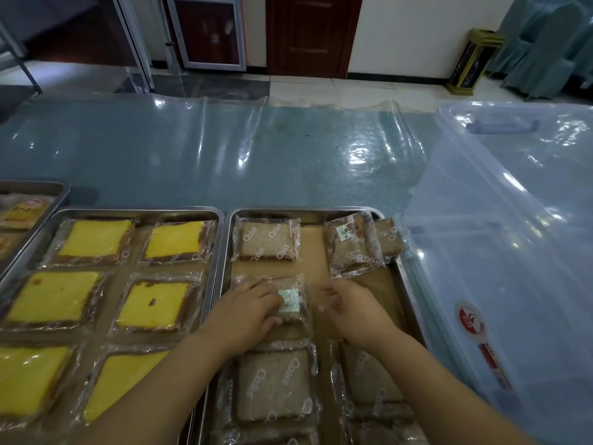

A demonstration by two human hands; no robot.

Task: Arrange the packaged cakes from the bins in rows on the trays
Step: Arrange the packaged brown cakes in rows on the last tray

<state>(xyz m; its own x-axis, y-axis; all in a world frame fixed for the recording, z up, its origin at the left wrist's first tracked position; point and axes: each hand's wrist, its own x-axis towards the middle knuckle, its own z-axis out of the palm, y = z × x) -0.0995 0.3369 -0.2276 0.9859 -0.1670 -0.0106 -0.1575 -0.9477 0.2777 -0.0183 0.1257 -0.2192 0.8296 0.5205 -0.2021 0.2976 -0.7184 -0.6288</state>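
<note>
The worktop (256, 155), under a clear plastic sheet, carries everything. One clear bin (513, 220) stands at its right end, just beside the right tray; what it holds cannot be told.

Three metal trays show. The far-left tray (61, 187) is mostly cut by the frame, and two orange-labelled packs (22, 210) lie in it. The middle tray (128, 211) holds six yellow cakes (96, 237) in three rows of two. The right tray (308, 211), lined with brown paper, holds the brown cakes:
- one lies flat at the far left (266, 239);
- one sits tilted at the far right (353, 245);
- one behind it pokes over the rim toward the bin (388, 236);
- one is in the middle row, left (293, 311);
- two are in the next row (272, 383);
- two more show partly at the bottom edge.

That makes eight, as far as can be counted. The right place in the middle row is bare paper.

The left hand (250, 303) rests on the middle-row brown cake. Its fingers are laid out nearly straight over the wrapper and reach a small white sachet (290, 300) inside the pack. It presses rather than grasps.

The right hand (349, 303) is over the bare paper just beside that cake. Its fingers are loosely bent and it holds nothing. Whether its fingertips touch the wrapper's edge cannot be told.
</note>
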